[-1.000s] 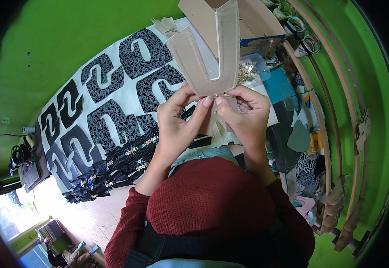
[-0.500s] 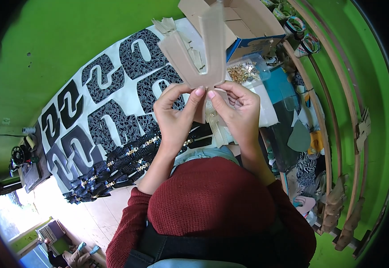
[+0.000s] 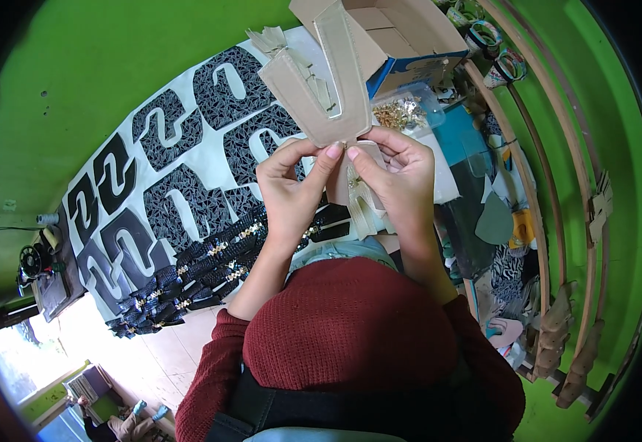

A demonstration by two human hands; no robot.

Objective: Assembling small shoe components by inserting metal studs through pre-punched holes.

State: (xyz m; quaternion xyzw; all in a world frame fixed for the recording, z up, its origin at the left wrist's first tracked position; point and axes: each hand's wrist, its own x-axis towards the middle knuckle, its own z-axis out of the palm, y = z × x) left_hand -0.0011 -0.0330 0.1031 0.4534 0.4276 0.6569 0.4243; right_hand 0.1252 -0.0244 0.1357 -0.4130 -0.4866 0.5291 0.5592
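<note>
My left hand [image 3: 289,180] and my right hand [image 3: 402,173] are raised over the table with thumbs and fingertips pinched close together. Between them they grip a beige U-shaped piece [image 3: 341,131], apparently a stitched shoe upper. Its two prongs point up and away from me, and its curved base lies at my fingertips. A tiny gold-coloured spot shows between my thumbs, too small to make out. More beige strip [image 3: 365,217], bearing a small gold ornament, hangs below my fingers, partly covered by my right hand.
Black-patterned cut-out pieces [image 3: 181,199] lie on a white sheet at left. Nearer are black straps with gold ornaments [image 3: 218,250]. Ahead stand a cardboard box [image 3: 428,62] and a clear tray of gold fittings [image 3: 402,112]. Wooden rails [image 3: 582,147] run along the right. Another person [image 3: 122,427] is far lower left.
The beige piece has tilted, its prongs leaning further left and its surface showing more. My hands have shifted slightly to the right, both still pinching.
</note>
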